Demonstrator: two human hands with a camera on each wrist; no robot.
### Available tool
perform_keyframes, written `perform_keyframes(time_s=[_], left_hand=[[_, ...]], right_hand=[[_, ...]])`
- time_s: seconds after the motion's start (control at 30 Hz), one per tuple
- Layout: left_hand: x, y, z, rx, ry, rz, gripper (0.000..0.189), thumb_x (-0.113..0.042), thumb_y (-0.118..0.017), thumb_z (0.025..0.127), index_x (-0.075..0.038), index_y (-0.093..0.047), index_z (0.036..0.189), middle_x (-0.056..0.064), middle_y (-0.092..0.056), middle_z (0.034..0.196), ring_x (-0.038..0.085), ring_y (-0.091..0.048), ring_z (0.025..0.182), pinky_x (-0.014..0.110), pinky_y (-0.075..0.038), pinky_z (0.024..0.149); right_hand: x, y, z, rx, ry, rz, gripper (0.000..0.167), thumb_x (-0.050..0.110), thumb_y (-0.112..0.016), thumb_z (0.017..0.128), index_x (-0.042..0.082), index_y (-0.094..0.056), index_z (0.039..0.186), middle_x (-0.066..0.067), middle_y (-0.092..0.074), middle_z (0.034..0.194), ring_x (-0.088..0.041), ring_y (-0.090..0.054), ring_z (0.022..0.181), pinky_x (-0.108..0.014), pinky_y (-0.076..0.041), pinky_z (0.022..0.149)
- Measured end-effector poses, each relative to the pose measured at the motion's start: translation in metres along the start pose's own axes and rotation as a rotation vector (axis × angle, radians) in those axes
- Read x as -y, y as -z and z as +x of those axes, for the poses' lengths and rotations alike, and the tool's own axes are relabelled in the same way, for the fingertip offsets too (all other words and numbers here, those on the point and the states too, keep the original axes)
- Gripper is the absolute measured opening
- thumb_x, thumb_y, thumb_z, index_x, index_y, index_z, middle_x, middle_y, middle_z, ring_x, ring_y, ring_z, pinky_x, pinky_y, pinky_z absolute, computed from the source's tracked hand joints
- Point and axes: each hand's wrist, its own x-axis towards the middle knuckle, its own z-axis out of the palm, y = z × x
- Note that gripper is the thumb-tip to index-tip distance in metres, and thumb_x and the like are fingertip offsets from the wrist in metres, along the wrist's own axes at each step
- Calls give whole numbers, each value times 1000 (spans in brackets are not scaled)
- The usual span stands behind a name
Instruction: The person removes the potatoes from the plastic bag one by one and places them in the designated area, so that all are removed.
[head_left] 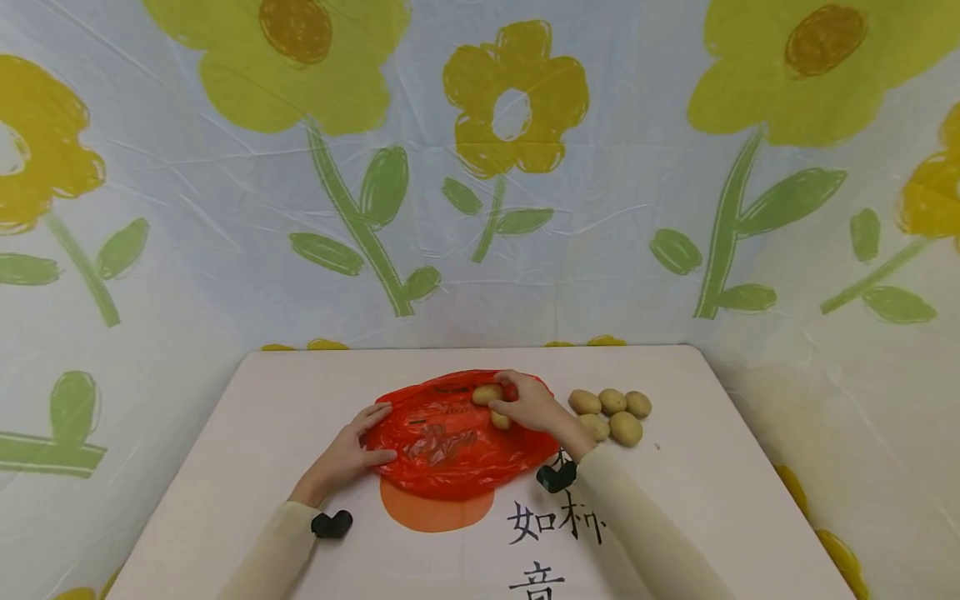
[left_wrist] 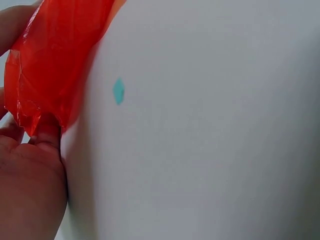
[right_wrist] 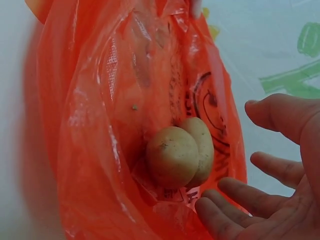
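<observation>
A crinkled red plastic bag [head_left: 442, 450] with dark print lies spread across the table. At its left edge my left hand [head_left: 350, 450] holds the film, the thumb tucked under it in the left wrist view and the other fingers along the far side. Two potatoes [right_wrist: 172, 156] rest against each other on the red film, towards the bag's right part. Beside them is my right hand [head_left: 531, 404], its fingers spread and loosely bent; the right wrist view shows a gap between fingertips [right_wrist: 207, 207] and potatoes.
Several loose potatoes [head_left: 611, 402] sit in a cluster on the table to the right of the bag. The pale table [head_left: 285, 400] carries black characters and an orange circle [head_left: 435, 512]. A flower-printed cloth [head_left: 600, 250] stands behind and at both sides.
</observation>
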Motion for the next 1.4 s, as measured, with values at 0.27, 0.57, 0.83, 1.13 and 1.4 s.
perform_keyframes(time_s=[0.27,0.57,0.83,1.13,1.4], left_hand=[[-1,1,0,5,21,-17,88,-30,-82,86,-13,-38,160,13,-23,169,43,-14,157,67,-19,124],[0,-1,-1,5,18,-28,87,-28,-83,86,-13,-39,159,14,-22,169,44,-13,157,68,-19,123],[-1,-1,1,11,23,-22,87,-30,-82,86,-14,-38,160,13,-22,169,44,-15,157,67,-23,123],[1,-1,3,19,31,-37,87,-30,-82,86,-16,-38,160,10,-23,169,41,-14,158,64,-24,123],[2,-1,3,13,26,-20,86,-30,-82,86,-16,-39,160,10,-24,169,42,-16,157,66,-25,123]], right_hand=[[3,-3,8,29,-27,9,53,24,-71,98,3,-55,144,-21,-61,139,-36,-58,128,-53,-49,108],[3,-7,16,31,-67,-24,55,28,-71,98,3,-55,144,-17,-62,139,-32,-60,124,-52,-50,108],[7,-8,22,59,-71,-55,54,32,-72,96,4,-58,141,-16,-63,136,-30,-60,120,-50,-50,107],[9,-15,29,139,-35,-101,47,23,-74,96,4,-61,137,-13,-65,131,-28,-60,114,-48,-52,106],[1,-21,39,169,17,-147,41,16,-75,94,9,-64,133,-8,-66,128,-23,-58,108,-44,-54,100]])
